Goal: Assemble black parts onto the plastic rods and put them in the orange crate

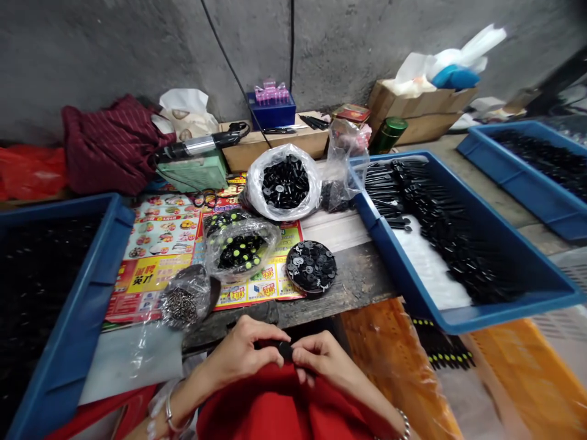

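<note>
My left hand [245,351] and my right hand [318,357] meet just above my red-clothed lap, their fingertips pinching a small black plastic part [280,349] that they largely hide. Nearest my left hand, a clear bag of metal screws [181,304] lies on the table. Farther ahead are a clear bag of black parts with green dots [241,247], a white bag of black discs [284,182] and a round pile of black discs [310,266]. A blue tray [403,275] of long black pieces stands to my right, and another blue tray [68,318] of black pieces stands to my left.
A printed paper sheet [160,244] covers part of the worn wooden table [353,284]. An orange crate [389,354] sits low right, and a third blue tray [518,177] sits beyond it. Cardboard boxes [413,110], a green device [192,171] and red striped cloth [107,146] line the concrete wall.
</note>
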The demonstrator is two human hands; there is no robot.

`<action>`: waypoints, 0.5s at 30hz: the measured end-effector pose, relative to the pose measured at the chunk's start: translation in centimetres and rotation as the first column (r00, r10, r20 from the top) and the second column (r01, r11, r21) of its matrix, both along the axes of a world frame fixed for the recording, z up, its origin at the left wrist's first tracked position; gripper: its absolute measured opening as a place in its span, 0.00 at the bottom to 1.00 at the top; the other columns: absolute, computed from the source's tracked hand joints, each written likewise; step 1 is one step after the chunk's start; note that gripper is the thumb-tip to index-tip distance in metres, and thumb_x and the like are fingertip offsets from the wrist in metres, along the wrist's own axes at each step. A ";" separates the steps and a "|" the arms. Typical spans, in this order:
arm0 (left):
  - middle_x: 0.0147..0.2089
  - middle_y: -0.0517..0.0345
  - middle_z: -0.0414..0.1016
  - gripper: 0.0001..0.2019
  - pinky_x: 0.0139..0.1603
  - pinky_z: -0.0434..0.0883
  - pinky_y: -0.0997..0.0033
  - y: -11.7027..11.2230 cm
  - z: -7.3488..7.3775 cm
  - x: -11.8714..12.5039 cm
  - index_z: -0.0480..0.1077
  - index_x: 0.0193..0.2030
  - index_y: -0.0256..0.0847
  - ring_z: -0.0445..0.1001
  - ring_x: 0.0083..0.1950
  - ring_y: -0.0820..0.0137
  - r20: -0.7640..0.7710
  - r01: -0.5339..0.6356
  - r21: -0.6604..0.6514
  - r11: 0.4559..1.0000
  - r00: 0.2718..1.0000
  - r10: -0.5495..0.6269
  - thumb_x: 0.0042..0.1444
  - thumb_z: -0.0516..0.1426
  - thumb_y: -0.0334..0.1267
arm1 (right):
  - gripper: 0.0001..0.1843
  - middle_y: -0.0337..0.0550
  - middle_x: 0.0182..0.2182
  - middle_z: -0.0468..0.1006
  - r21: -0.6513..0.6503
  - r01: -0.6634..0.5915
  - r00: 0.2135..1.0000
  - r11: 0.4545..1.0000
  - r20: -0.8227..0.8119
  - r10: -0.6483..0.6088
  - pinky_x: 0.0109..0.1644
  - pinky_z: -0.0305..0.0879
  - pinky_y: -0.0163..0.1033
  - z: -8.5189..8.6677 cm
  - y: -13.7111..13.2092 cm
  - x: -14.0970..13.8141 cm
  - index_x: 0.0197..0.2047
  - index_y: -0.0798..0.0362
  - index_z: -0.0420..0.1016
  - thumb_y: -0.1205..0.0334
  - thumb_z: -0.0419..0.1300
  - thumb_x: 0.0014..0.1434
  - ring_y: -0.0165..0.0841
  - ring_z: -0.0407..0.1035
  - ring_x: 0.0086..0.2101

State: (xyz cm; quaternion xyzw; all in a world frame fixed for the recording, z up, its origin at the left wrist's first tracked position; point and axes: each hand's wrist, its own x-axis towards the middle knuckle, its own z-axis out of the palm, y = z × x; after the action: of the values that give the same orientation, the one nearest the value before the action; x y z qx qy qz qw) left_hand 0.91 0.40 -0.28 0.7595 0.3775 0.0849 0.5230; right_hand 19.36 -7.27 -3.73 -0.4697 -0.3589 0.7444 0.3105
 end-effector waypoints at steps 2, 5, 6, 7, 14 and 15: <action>0.30 0.58 0.83 0.11 0.31 0.69 0.77 -0.2 -0.1 -0.1 0.82 0.37 0.41 0.77 0.28 0.68 0.002 -0.004 0.001 1.000 1.000 0.004 0.45 0.63 0.29 | 0.25 0.36 0.16 0.70 -0.003 0.018 1.000 1.000 0.003 -0.018 0.19 0.53 0.28 0.1 -0.1 -0.3 0.23 0.58 0.74 0.41 0.60 0.53 0.23 0.57 0.14; 0.32 0.58 0.83 0.11 0.33 0.69 0.78 -0.3 0.0 -0.1 0.82 0.37 0.41 0.78 0.30 0.68 0.030 0.031 -0.020 0.999 0.999 -0.031 0.47 0.62 0.28 | 0.25 0.36 0.16 0.70 -0.009 0.023 1.000 1.000 0.006 -0.022 0.18 0.52 0.29 0.3 -0.1 -0.6 0.22 0.57 0.72 0.41 0.60 0.53 0.23 0.56 0.14; 0.32 0.58 0.83 0.11 0.34 0.69 0.78 -0.3 0.0 -0.1 0.82 0.37 0.41 0.78 0.30 0.68 0.038 0.047 -0.028 0.999 0.998 -0.046 0.47 0.62 0.28 | 0.25 0.36 0.16 0.70 -0.009 0.018 1.000 1.000 0.008 -0.018 0.18 0.52 0.29 0.3 -0.1 -0.6 0.22 0.57 0.72 0.41 0.60 0.53 0.23 0.56 0.14; 0.32 0.58 0.84 0.10 0.34 0.69 0.78 -0.2 0.2 -0.1 0.82 0.37 0.41 0.78 0.31 0.68 0.043 0.059 -0.035 0.998 0.997 -0.057 0.48 0.62 0.28 | 0.26 0.36 0.16 0.70 -0.010 0.012 1.000 1.000 0.011 -0.012 0.19 0.52 0.29 0.4 0.0 -0.7 0.22 0.57 0.72 0.40 0.60 0.53 0.23 0.57 0.14; 0.40 0.57 0.83 0.13 0.44 0.69 0.75 -0.1 1.5 -0.2 0.79 0.43 0.42 0.79 0.39 0.66 0.073 0.084 -0.017 0.996 0.994 -0.082 0.49 0.63 0.30 | 0.29 0.38 0.17 0.70 0.044 -0.037 0.997 0.998 0.067 0.034 0.20 0.53 0.30 0.3 -0.2 -0.4 0.24 0.57 0.73 0.36 0.57 0.53 0.25 0.58 0.15; 0.40 0.57 0.83 0.14 0.43 0.70 0.75 0.2 1.7 -0.8 0.78 0.45 0.42 0.78 0.39 0.67 0.083 0.054 -0.020 0.998 0.995 -0.052 0.50 0.62 0.30 | 0.30 0.38 0.17 0.70 0.053 -0.038 0.996 0.998 0.087 0.034 0.21 0.53 0.31 0.2 -0.3 -0.3 0.25 0.58 0.73 0.35 0.57 0.53 0.25 0.58 0.16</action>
State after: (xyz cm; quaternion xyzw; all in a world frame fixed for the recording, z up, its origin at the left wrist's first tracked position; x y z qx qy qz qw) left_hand 0.08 0.58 1.41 0.7591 0.3364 0.0979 0.5486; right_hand 19.05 -7.59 -3.53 -0.4862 -0.4005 0.7190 0.2938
